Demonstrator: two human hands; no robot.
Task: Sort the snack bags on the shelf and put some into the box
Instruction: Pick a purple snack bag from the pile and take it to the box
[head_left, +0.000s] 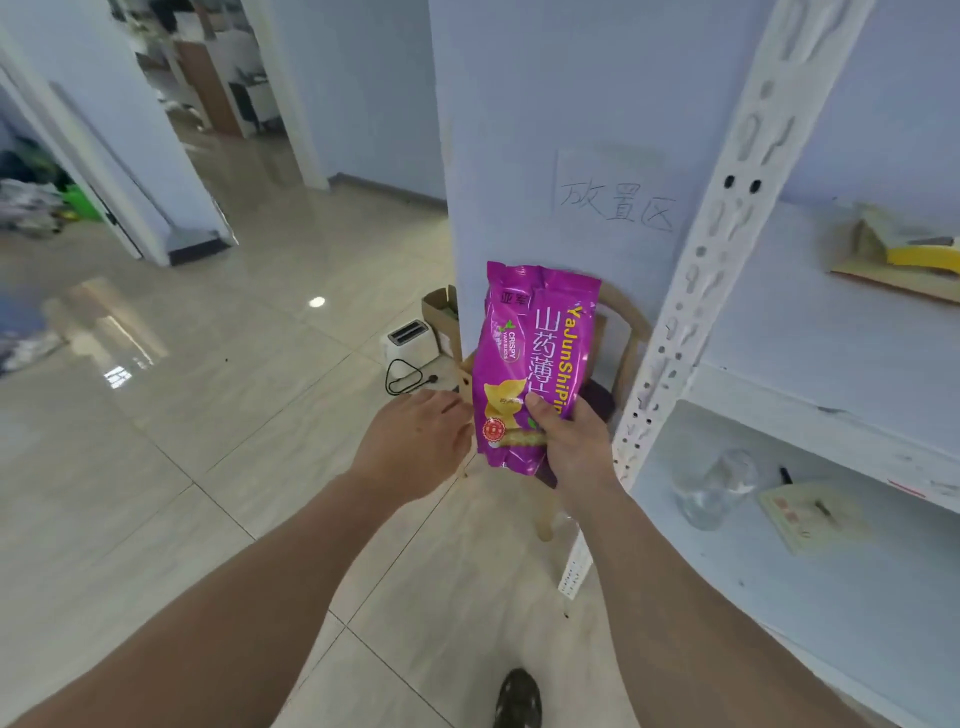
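My right hand (569, 441) grips the lower end of a purple snack bag (530, 353) and holds it upright in front of the white pillar, left of the shelf. Just left of the bag's lower edge is my left hand (415, 441), fingers apart and holding nothing. The white metal shelf (691, 322) stands at the right. A yellow snack bag (898, 254) lies on its upper board. An open cardboard box (441, 312) sits on the floor beside the pillar, partly hidden by it.
A wooden chair (631, 338) stands behind the purple bag. A white toaster (410, 340) with a black cord sits on the tiled floor. The lower shelf board holds a clear glass (711, 488) and a small pale packet (808, 514). My shoe (517, 699) shows below.
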